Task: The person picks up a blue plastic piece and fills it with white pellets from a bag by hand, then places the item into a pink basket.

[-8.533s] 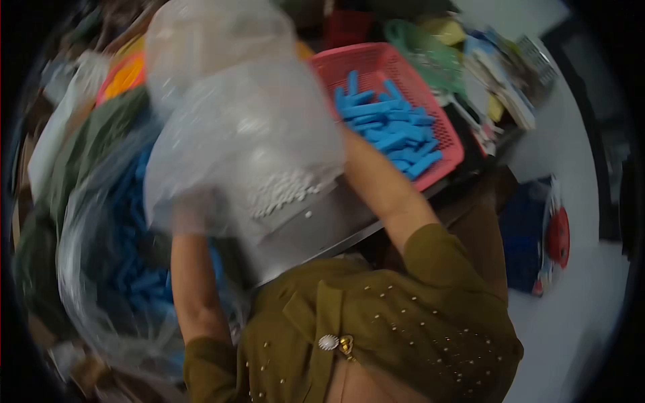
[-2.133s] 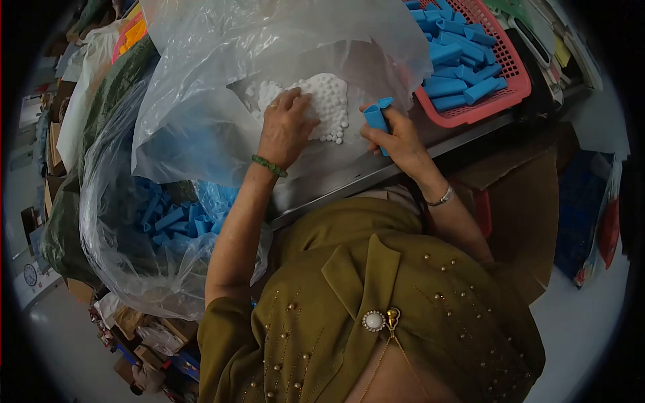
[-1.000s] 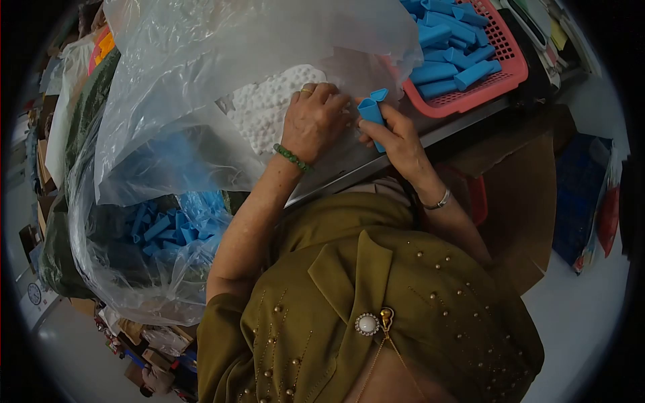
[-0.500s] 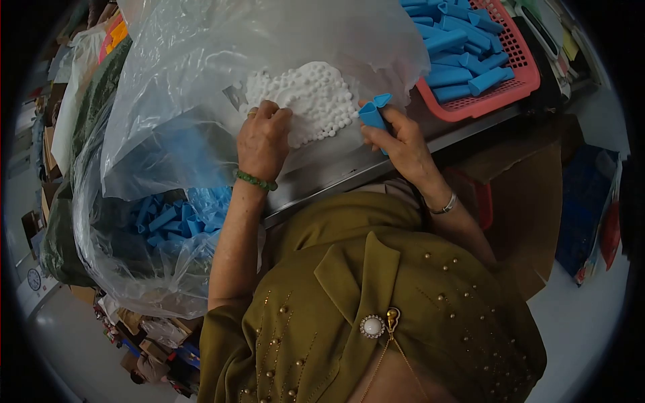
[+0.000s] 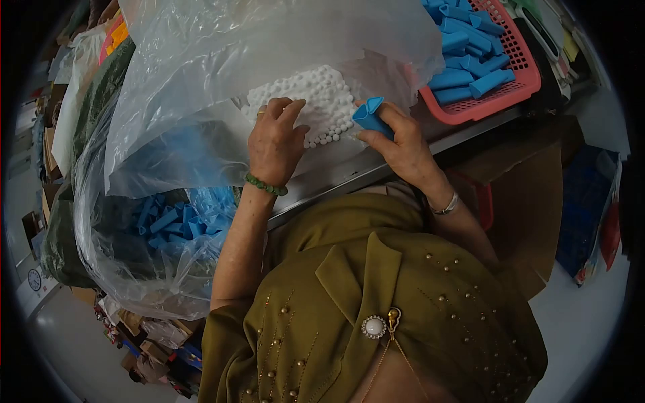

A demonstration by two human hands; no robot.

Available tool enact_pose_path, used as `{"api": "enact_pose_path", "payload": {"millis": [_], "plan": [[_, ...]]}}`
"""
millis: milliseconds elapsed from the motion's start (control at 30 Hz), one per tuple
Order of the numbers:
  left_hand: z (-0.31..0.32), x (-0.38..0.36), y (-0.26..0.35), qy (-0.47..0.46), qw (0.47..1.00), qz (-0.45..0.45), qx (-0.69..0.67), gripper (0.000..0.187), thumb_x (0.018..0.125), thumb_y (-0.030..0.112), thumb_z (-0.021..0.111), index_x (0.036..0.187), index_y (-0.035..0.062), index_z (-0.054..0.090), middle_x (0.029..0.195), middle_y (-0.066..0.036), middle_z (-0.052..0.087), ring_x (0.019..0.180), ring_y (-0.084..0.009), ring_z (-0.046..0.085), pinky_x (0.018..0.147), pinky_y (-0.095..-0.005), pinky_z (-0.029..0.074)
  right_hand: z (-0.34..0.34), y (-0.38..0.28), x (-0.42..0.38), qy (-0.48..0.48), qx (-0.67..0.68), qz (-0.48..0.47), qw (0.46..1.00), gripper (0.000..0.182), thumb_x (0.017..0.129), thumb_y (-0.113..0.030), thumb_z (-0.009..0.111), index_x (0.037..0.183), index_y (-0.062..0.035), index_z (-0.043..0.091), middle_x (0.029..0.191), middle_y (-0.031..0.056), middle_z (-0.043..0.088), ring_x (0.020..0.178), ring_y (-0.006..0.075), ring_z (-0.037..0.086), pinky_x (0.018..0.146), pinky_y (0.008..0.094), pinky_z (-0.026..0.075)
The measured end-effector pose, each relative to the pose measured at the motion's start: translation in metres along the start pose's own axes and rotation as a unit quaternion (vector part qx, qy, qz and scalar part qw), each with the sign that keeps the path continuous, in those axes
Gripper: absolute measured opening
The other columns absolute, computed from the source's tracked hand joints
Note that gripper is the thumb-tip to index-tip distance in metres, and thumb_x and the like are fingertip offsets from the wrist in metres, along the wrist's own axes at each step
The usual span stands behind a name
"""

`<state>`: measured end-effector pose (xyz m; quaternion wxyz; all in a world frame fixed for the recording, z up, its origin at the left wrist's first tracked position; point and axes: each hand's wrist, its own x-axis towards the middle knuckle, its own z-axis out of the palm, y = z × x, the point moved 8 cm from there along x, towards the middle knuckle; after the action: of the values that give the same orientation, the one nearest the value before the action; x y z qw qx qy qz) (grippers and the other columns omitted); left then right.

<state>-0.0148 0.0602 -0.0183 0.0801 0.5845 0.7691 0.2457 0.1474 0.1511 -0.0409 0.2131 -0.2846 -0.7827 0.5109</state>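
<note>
In my right hand [image 5: 403, 144] is a blue plastic tube piece [image 5: 371, 119], gripped between thumb and fingers, with a triangular opening at its upper end. Small white balls [image 5: 316, 91] lie in a loose heap on the metal table [image 5: 312, 176], left of that piece. Over the near left side of the heap hovers my left hand [image 5: 277, 138], fingers bent and thumb held apart. Nothing shows in its fingers. A green bead bracelet circles that wrist.
A pink basket [image 5: 531, 94] of similar blue pieces stands at the right back. Clear plastic sheeting [image 5: 269, 40] covers the table behind the balls. To the left, a clear bag [image 5: 111, 269] holds more blue pieces [image 5: 171, 221]. Cardboard [image 5: 527, 228] stands below at the right.
My left hand has moved slightly right, its fingers and thumb spreading from a closed pinch. My right hand has tilted the blue tube piece a little toward the balls.
</note>
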Motion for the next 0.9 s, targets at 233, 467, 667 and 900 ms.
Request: {"api": "enact_pose_path", "payload": {"millis": [233,467,667,900], "plan": [[0.021,-0.016,0.020,-0.127,0.980,0.095,-0.117,0.037,0.076,0.004,0.064,0.113,0.0084,0.061,0.115,-0.007,0.058,0.106,-0.0305,0.055,0.086,-0.0413,0.048,0.016,-0.021,-0.007,-0.049,0.025,-0.082,0.995,0.029,0.078,-0.003,0.065,0.105,-0.0004,0.059,0.098,0.0132,0.060,0.090,0.0286,0.060,0.078,0.0338,0.048],[0.062,-0.015,0.040,-0.194,0.918,0.294,0.185,0.056,0.087,0.030,0.055,0.140,0.0202,0.042,0.150,-0.001,0.032,0.142,-0.0254,0.023,0.114,-0.0560,0.012,0.038,-0.025,-0.032,-0.094,-0.147,-0.219,0.960,0.027,0.065,0.001,0.059,0.091,-0.0037,0.058,0.083,0.0110,0.059,0.085,0.0307,0.057,0.077,0.0394,0.046],[0.072,-0.015,0.032,-0.220,0.915,0.284,0.184,0.064,0.086,0.045,0.054,0.144,0.0234,0.036,0.154,0.004,0.024,0.143,-0.0229,0.020,0.114,-0.0575,0.009,0.035,-0.027,-0.037,-0.093,-0.145,-0.199,0.965,0.024,0.064,0.003,0.055,0.086,-0.0034,0.058,0.082,0.0117,0.060,0.082,0.0316,0.057,0.076,0.0394,0.046],[0.054,0.020,-0.016,-0.113,0.937,0.181,0.277,0.061,0.088,0.046,0.053,0.143,0.0266,0.037,0.155,0.003,0.022,0.143,-0.0246,0.019,0.112,-0.0614,0.011,0.034,-0.022,-0.034,-0.102,-0.138,-0.163,0.972,0.026,0.062,0.003,0.057,0.087,-0.0016,0.058,0.087,0.0139,0.062,0.085,0.0341,0.059,0.076,0.0408,0.047]]}}
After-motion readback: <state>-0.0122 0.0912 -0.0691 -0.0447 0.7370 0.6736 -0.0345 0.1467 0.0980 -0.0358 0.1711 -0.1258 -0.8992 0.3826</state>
